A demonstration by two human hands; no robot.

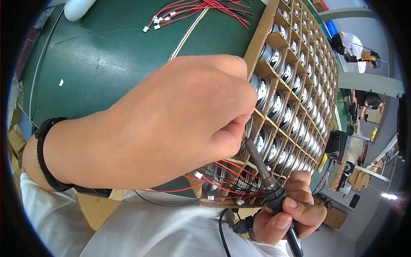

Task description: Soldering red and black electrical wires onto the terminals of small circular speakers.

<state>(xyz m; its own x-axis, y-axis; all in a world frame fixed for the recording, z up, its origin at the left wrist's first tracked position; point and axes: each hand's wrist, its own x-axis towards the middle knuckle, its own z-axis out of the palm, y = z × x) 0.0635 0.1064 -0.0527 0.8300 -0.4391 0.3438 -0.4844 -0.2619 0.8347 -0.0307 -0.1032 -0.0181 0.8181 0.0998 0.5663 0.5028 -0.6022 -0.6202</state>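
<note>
My left hand (184,115) is curled closed over the near edge of a cardboard divider box (258,40); its fingertips are hidden, and what they pinch does not show. In my right hand (306,210) is a soldering iron (275,198), held by its black handle. The metal tip points up and left, close beside my left fingers, over the cells. Small round speakers (276,105) with metal rims fill the box's cells, standing in rows. Red and black wires (227,185) with white plugs lie across the box's lower corner, below my left hand.
A bundle of red and black wires (205,6) with white plugs lies on the green table (102,55). A white rounded object (78,8) is at the upper left. Beyond the box are a black device (336,143) and two people (355,49) at the right.
</note>
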